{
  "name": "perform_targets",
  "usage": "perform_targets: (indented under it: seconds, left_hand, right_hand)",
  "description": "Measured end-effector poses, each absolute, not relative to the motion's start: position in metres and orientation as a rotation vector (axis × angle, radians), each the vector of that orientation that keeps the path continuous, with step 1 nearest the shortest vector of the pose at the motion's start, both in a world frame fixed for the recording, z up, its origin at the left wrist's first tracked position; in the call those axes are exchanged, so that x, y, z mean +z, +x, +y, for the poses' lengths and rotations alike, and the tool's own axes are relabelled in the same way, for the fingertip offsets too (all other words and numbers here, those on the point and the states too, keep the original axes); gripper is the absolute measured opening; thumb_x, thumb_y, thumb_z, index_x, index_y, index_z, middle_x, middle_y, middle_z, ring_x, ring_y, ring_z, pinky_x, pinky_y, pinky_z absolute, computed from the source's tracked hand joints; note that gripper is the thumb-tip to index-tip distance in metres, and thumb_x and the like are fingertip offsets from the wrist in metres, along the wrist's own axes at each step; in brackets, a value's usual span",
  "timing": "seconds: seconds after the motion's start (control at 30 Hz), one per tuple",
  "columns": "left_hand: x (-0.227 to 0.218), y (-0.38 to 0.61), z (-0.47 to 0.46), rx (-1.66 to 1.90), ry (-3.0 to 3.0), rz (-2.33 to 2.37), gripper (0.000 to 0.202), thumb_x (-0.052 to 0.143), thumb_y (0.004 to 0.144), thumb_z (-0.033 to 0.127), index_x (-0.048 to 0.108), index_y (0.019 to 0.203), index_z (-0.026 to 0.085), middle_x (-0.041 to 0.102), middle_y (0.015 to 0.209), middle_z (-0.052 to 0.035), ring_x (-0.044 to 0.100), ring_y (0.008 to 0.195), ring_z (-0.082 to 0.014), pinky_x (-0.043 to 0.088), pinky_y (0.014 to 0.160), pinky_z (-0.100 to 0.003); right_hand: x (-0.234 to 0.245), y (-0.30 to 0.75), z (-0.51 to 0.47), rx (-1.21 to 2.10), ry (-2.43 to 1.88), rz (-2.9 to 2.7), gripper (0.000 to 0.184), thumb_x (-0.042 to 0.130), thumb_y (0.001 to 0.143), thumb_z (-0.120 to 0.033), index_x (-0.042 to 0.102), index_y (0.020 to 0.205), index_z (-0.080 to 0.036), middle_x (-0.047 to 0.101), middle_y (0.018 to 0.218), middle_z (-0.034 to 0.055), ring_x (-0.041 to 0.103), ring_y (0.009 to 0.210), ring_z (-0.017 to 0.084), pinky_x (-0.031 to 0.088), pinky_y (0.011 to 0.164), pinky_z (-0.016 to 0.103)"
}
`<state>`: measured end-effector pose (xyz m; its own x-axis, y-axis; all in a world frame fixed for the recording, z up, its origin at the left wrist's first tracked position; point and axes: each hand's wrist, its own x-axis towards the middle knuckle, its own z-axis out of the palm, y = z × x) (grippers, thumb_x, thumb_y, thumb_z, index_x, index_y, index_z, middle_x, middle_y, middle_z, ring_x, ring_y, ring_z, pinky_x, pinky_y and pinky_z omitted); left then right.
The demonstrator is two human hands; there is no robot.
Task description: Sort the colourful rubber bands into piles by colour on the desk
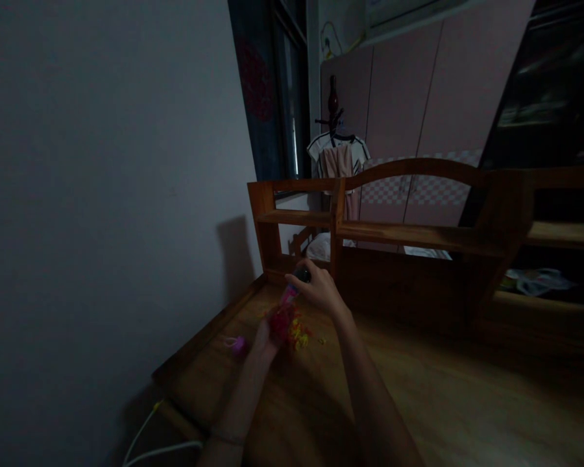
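Observation:
A small tube-like container [291, 295], dark at its upper end and clear with pink lower down, is tilted in the grip of my right hand [317, 285]. Its lower end meets a blurred red bundle [281, 321] held in my left hand [268, 340]. The left fingers are mostly hidden by the red mass and by blur. Several small yellow and red pieces [299, 336] lie scattered on the wooden desk [438, 395] just right of my left hand. Left of that hand sits a small purple thing [238, 344] with a pale string or loop.
A wooden shelf unit [418, 239] rises along the desk's far side. Close on the left is a plain wall [126, 194]. A white cord [168, 449] hangs by the near left desk edge. A plastic bag [538, 282] lies on the right shelf. Lighting is dim.

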<state>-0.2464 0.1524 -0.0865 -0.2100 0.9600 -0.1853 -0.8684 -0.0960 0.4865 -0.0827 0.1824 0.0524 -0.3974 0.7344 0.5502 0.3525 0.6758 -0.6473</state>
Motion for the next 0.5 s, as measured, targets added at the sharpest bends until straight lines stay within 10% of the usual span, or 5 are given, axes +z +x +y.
perform_targets:
  seconds: [0.5]
  left_hand:
    - [-0.074, -0.248, 0.127, 1.621, 0.287, 0.437, 0.047, 0.046, 0.092, 0.033, 0.051, 0.135, 0.015, 0.064, 0.124, -0.0143, 0.057, 0.121, -0.0279, 0.047, 0.101, -0.043]
  right_hand:
    - [0.060, -0.084, 0.176, 0.580, -0.768, -1.983, 0.053, 0.064, 0.080, -0.053, 0.046, 0.124, -0.028, 0.067, 0.097, 0.0048, 0.066, 0.089, 0.025, 0.046, 0.076, 0.033]
